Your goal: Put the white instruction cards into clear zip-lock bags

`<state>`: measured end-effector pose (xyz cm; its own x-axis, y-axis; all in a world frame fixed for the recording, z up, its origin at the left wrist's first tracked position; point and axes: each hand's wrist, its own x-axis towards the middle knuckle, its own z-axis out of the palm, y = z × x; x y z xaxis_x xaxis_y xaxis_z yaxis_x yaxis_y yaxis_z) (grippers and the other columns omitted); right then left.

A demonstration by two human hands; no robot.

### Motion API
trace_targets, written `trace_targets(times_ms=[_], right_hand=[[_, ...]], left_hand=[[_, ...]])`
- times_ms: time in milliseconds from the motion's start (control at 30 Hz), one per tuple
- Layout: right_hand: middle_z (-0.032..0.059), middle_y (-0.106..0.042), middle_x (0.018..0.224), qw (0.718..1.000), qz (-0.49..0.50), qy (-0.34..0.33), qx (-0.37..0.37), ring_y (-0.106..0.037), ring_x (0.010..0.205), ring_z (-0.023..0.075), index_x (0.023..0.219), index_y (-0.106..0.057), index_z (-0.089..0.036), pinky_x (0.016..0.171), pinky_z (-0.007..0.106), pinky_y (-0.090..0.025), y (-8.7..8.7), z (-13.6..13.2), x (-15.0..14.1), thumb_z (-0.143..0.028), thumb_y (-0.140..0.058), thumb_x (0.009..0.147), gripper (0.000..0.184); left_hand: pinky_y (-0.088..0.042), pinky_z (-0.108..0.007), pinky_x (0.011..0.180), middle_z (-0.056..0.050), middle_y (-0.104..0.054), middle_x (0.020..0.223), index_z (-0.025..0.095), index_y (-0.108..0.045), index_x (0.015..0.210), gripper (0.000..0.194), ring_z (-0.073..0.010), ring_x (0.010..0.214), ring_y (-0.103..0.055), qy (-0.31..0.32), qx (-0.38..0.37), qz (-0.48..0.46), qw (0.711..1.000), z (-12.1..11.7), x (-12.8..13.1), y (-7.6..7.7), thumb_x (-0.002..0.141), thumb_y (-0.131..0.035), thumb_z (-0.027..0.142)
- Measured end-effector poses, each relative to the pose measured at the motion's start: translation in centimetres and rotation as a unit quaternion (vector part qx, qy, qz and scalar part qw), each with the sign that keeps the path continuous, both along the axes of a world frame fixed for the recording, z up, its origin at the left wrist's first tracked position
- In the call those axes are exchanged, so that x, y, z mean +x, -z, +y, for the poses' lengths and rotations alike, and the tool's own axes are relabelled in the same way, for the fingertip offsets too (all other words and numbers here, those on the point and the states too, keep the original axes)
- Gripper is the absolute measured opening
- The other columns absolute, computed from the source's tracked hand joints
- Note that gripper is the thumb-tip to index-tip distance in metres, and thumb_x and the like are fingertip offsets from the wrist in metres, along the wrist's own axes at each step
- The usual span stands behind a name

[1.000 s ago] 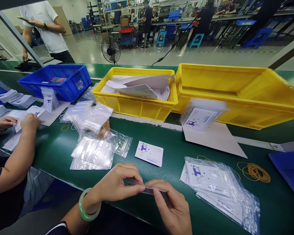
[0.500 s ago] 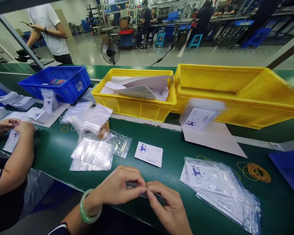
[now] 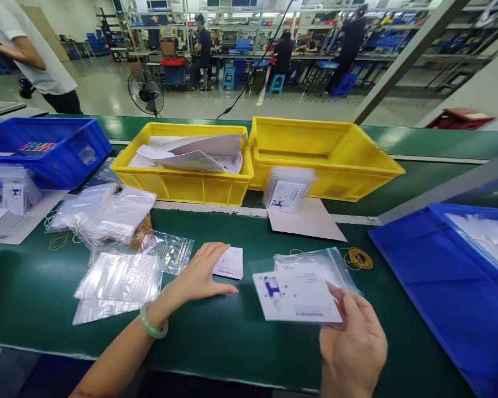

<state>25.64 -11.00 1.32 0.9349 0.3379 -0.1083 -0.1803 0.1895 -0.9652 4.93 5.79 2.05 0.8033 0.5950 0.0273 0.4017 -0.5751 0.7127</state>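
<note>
My left hand (image 3: 203,273), with a green bangle on its wrist, reaches over a small stack of white printed cards (image 3: 231,264) on the green bench. Its fingers and thumb are spread at the stack's left side; whether the fingertips touch it is partly hidden. My right hand (image 3: 352,331) grips the right edge of a white card with a purple print (image 3: 296,296). Clear plastic bagging (image 3: 327,260) shows around and behind that card. How many layers lie under it I cannot tell.
Clear zip bags (image 3: 120,279) lie left, below a heap of plastic packets (image 3: 108,213). Behind stand a yellow bin with papers (image 3: 182,188) and another yellow bin (image 3: 327,179). Bagged cards (image 3: 288,193) rest on cardboard (image 3: 307,221). Rubber bands (image 3: 358,258) and a blue bin (image 3: 431,276) are right.
My hands, pinched together at the bench edge before, have parted. The left moved to the card stack; the right moved right and now holds a card. The view has swung right.
</note>
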Motion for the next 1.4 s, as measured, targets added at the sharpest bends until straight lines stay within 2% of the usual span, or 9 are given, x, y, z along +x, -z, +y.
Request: trace_targets(times_ms=[167,367,467,600,767,933,1167,1300,1400], right_hand=[[0.0147,-0.056,0.135,0.985,-0.112,0.081,-0.102,-0.048,0.131,0.0274,0.117,-0.058,-0.017,0.113,0.050,-0.032,1.9,-1.7,1.8,-0.030,-0.065,0.082,0.037],[0.0133,-0.068,0.114,0.955,-0.131,-0.166,-0.208,-0.063,0.108,0.0289,0.105,-0.066,-0.017,0.096,0.047,-0.049,3.0,-0.5,-1.0,-0.049,-0.059,0.086,0.038],[0.0124,-0.072,0.102,0.924,-0.108,-0.326,-0.168,-0.070,0.087,0.0243,0.105,-0.065,-0.017,0.076,0.037,-0.058,2.7,1.8,-2.9,-0.052,-0.059,0.085,0.041],[0.0067,-0.071,0.080,0.907,-0.070,-0.400,-0.107,-0.069,0.070,0.0215,0.090,-0.061,-0.018,0.059,0.030,-0.058,2.3,3.6,-4.8,-0.052,-0.062,0.085,0.034],[0.0082,-0.072,0.092,0.932,-0.052,-0.326,-0.149,-0.070,0.082,0.0246,0.099,-0.060,-0.021,0.059,0.031,-0.058,3.0,3.4,-4.6,-0.056,-0.058,0.086,0.037],[0.0115,-0.074,0.090,0.881,-0.209,-0.308,-0.292,-0.071,0.078,0.0274,0.098,-0.060,-0.020,0.056,0.033,-0.054,4.2,3.8,-3.5,-0.062,-0.046,0.087,0.045],[0.0140,-0.072,0.084,0.837,-0.301,-0.262,-0.374,-0.062,0.059,0.0282,0.077,-0.052,-0.025,0.048,0.033,-0.036,4.6,5.0,-3.4,-0.062,-0.044,0.084,0.039],[0.0174,-0.066,0.116,0.836,-0.328,-0.244,-0.367,-0.064,0.085,0.0329,0.076,-0.050,-0.024,0.058,0.038,-0.042,4.2,5.4,-3.5,-0.067,-0.039,0.084,0.045],[0.0197,-0.064,0.115,0.847,-0.331,-0.227,-0.349,-0.059,0.102,0.0360,0.075,-0.050,-0.023,0.070,0.043,-0.046,3.9,5.4,-3.4,-0.071,-0.037,0.083,0.050]], left_hand=[[-0.024,-0.059,0.114,-0.020,-0.041,0.148,0.019,-0.029,0.146,0.103,-0.0378,0.139,-0.033,0.090,0.066,0.092,0.990,2.2,3.0,3.8,0.062,-0.085,0.041],[-0.024,-0.057,0.115,-0.018,-0.044,0.146,0.019,-0.026,0.147,0.099,-0.0343,0.135,-0.039,0.113,0.071,0.066,0.989,1.5,3.1,3.5,0.068,-0.081,0.040],[-0.026,-0.053,0.115,-0.018,-0.044,0.146,0.020,-0.026,0.148,0.093,-0.0330,0.136,-0.038,0.141,0.069,0.023,0.987,-0.1,2.8,2.1,0.073,-0.076,0.046],[-0.024,-0.051,0.116,-0.017,-0.048,0.143,0.020,-0.027,0.147,0.082,-0.0303,0.135,-0.041,0.165,0.098,-0.017,0.981,-2.2,2.1,0.9,0.081,-0.068,0.047],[-0.034,-0.055,0.109,-0.020,-0.049,0.139,0.019,-0.040,0.137,0.071,-0.0358,0.130,-0.044,-0.004,0.169,0.036,0.985,-1.8,-0.9,0.8,0.080,-0.067,0.051],[-0.050,-0.042,0.081,-0.015,-0.062,0.107,0.015,-0.059,0.103,0.023,-0.0310,0.099,-0.061,-0.219,0.132,0.265,0.930,-0.7,-4.3,1.8,0.089,-0.056,0.032],[-0.045,-0.031,0.065,-0.012,-0.066,0.091,0.014,-0.062,0.088,0.020,-0.0248,0.083,-0.065,-0.274,0.086,0.296,0.911,-0.9,-5.0,3.7,0.086,-0.042,0.011],[-0.040,-0.028,0.060,-0.006,-0.064,0.075,0.017,-0.059,0.075,0.017,-0.0199,0.068,-0.061,-0.298,0.054,0.242,0.922,-0.5,-5.8,3.5,0.083,-0.044,0.014],[-0.039,-0.026,0.059,-0.001,-0.059,0.064,0.019,-0.056,0.070,0.017,-0.0163,0.061,-0.057,-0.312,0.020,0.175,0.934,-0.6,-6.8,2.9,0.083,-0.043,0.018]])
